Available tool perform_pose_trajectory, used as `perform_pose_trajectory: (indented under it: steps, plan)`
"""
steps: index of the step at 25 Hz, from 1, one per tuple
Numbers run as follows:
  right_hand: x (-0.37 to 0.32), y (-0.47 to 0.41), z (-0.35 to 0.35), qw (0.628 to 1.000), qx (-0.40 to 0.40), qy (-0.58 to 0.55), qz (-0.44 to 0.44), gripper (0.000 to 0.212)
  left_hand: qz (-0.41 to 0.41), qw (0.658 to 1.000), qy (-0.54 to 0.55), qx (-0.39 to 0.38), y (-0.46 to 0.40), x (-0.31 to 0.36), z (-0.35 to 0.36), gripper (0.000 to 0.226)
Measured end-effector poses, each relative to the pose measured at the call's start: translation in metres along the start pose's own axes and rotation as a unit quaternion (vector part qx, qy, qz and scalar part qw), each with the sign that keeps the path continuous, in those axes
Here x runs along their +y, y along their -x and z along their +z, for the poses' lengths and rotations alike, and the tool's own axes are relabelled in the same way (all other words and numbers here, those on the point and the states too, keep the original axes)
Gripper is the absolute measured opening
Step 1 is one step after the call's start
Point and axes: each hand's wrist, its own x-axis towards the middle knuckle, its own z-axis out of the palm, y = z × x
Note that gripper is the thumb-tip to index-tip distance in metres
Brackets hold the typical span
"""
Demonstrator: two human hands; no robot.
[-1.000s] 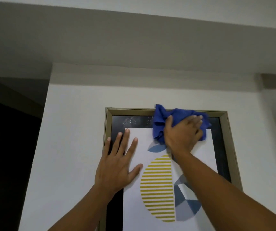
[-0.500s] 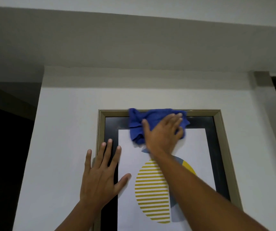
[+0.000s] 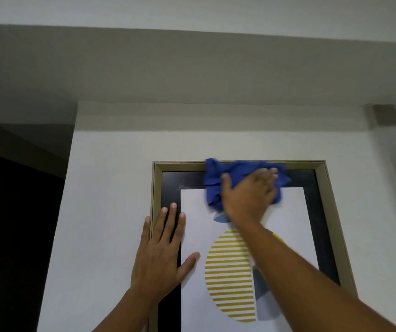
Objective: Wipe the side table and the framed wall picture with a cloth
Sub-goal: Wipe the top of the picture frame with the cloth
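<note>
The right hand (image 3: 248,192) is up at the top of the framed wall picture (image 3: 321,212), palm flat and fingers spread over a bunched blue cloth (image 3: 213,180), pressing it against the glass. The grip here is a flat press more than a fist: the cloth is pinned under the palm and fingers, with folds spilling out to the left and a bit past the fingertips on the right. The cloth covers part of the upper frame rail and the dark mat just below it, a little right of the picture's middle, and its top edge reaches the frame's upper edge.

The left hand (image 3: 161,257) lies open and flat on the left side of the picture, holding nothing. Its fingers point upward, crossing the left frame rail and the dark mat, while the thumb reaches out onto the white print beside the yellow striped half-circle (image 3: 228,276).

The picture hangs on a pale wall (image 3: 108,188). The right forearm crosses the print diagonally from the lower right, hiding part of the design.
</note>
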Motion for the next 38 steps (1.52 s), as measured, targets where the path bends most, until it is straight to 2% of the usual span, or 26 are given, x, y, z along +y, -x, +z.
perform_pose_trajectory:
  steps: [4,6,10,15,19,24,28,30,33,35,38]
  plan:
    - [-0.068,0.050,0.026,0.997,-0.065,-0.025,-0.042,0.129,0.004,1.000,0.000,-0.006,0.001,-0.002,0.002,0.082]
    - [-0.076,0.052,0.029,0.996,-0.073,-0.030,-0.035,0.134,-0.003,1.000,-0.003,-0.012,0.001,-0.003,0.003,0.081]
    - [-0.042,0.041,0.025,0.996,-0.033,-0.004,-0.079,0.130,-0.002,1.000,0.002,-0.004,0.003,-0.003,0.003,0.082]
    - [0.033,-0.021,-0.008,0.999,0.023,0.040,-0.005,0.121,-0.007,1.000,0.011,-0.014,0.002,-0.002,-0.001,0.087]
    - [0.075,-0.053,-0.030,0.997,0.021,0.070,0.023,0.121,-0.008,1.000,0.017,-0.015,0.003,-0.001,0.000,0.087]
    - [0.025,-0.019,-0.020,0.998,-0.014,0.043,0.039,0.103,-0.006,1.000,0.028,-0.002,0.000,0.000,0.002,0.089]
    - [-0.055,0.052,0.015,0.994,-0.084,0.005,-0.074,0.105,0.006,1.000,0.025,0.018,0.003,0.000,0.002,0.079]
    - [-0.080,0.072,0.024,0.990,-0.103,-0.017,-0.099,0.106,0.000,0.999,0.047,0.013,0.003,-0.002,0.002,0.077]
    - [-0.068,0.065,0.024,0.986,-0.107,0.001,-0.125,0.103,-0.006,0.999,0.040,-0.003,0.003,-0.004,0.002,0.076]
    - [-0.042,0.052,0.019,0.987,-0.077,0.021,-0.141,0.102,-0.001,1.000,0.027,-0.005,0.003,-0.004,0.001,0.076]
    - [0.009,0.007,0.004,0.995,-0.011,0.047,-0.087,0.106,-0.001,1.000,0.018,-0.010,0.003,-0.003,0.000,0.086]
